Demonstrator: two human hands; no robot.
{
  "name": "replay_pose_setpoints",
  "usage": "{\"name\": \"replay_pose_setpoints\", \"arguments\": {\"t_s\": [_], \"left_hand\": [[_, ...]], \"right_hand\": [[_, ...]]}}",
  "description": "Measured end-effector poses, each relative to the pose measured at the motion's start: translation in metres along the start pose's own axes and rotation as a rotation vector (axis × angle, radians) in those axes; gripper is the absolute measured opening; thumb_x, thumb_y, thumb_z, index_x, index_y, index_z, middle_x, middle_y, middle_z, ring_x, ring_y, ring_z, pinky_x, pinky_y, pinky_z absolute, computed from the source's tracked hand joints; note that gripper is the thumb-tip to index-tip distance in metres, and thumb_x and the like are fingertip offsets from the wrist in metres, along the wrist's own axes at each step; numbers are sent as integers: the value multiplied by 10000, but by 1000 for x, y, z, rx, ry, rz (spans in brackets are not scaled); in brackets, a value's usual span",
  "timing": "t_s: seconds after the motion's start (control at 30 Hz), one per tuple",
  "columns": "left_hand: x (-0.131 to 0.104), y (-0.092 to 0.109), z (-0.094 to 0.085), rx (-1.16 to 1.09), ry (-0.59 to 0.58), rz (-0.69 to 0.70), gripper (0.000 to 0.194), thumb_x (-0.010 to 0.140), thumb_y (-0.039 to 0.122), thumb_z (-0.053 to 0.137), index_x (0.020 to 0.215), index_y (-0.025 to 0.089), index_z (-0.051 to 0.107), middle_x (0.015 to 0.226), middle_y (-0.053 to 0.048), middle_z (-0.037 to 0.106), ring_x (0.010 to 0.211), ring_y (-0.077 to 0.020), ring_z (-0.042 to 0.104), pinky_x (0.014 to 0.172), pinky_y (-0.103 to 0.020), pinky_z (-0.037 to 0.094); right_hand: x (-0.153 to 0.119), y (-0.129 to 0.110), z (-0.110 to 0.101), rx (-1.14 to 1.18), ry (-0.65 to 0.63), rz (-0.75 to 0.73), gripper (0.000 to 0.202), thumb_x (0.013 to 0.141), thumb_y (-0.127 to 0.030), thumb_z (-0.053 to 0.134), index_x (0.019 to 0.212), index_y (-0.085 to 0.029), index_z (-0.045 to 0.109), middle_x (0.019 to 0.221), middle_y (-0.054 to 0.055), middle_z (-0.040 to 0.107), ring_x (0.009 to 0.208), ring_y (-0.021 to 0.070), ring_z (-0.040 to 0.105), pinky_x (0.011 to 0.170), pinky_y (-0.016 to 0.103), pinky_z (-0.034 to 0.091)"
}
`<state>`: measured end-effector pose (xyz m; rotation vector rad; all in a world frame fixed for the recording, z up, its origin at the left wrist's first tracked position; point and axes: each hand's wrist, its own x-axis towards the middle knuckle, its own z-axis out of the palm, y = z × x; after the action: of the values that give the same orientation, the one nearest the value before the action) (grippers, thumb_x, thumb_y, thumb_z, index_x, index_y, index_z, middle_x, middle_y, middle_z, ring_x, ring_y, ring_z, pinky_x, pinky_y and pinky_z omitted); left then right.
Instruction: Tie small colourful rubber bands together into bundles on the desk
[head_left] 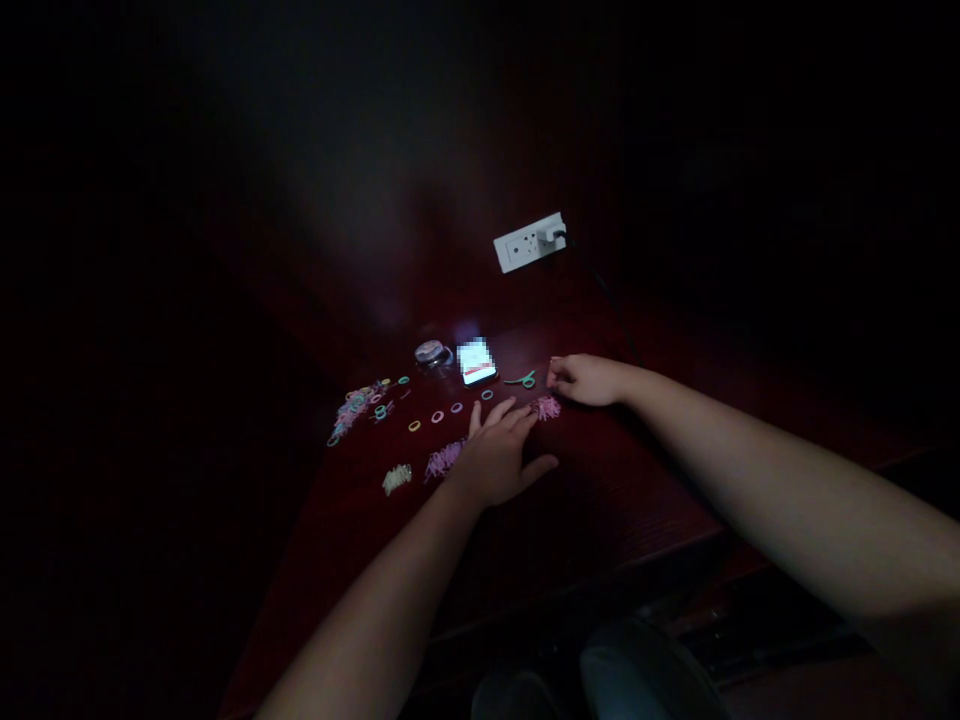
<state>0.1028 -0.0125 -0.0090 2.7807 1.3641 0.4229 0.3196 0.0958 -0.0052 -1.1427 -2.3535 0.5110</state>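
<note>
My left hand (495,458) lies over the dark red table with its fingers spread and holds nothing. Its fingertips reach to a small pile of pink bands (549,408), and its wrist partly covers a pile of purple bands (442,459). Beyond the pink pile, my right hand (589,380) is closed, thumb and fingers drawn together near the tabletop. Whatever its fingertips pinch is too small and dim to make out. Left of it lies a green band with a loose tail (527,380). A pale yellow pile of bands (397,479) sits left of the purple one.
Single rings, such as a yellow ring (414,426), form a row. A mixed heap of bands (356,408) lies at the far left. Behind are a clear round container (431,352) and a lit phone (477,362). A wall socket (529,243) holds a plug with a cable.
</note>
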Motion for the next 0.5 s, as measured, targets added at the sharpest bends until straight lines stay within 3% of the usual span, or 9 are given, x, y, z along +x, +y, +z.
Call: {"name": "replay_pose_setpoints", "arguments": {"t_s": [0.27,0.5], "left_hand": [[-1,0,-6,-31,-26,20,573,871,528,550,1372,260,475,1417,-81,519,1410,-327,307,1157,-652,51],[-12,-19,-21,5,35,-22,465,910,449,526,1342,284,483,1415,-39,526,1408,-275,321,1165,-628,107]], "right_hand": [[4,8,6,112,-60,-48,221,707,-49,599,780,-224,713,632,11,673,771,215,636,818,328,456],[3,5,2,56,-163,-37,185,739,-88,592,849,-185,705,772,16,712,741,170,636,893,324,450]]}}
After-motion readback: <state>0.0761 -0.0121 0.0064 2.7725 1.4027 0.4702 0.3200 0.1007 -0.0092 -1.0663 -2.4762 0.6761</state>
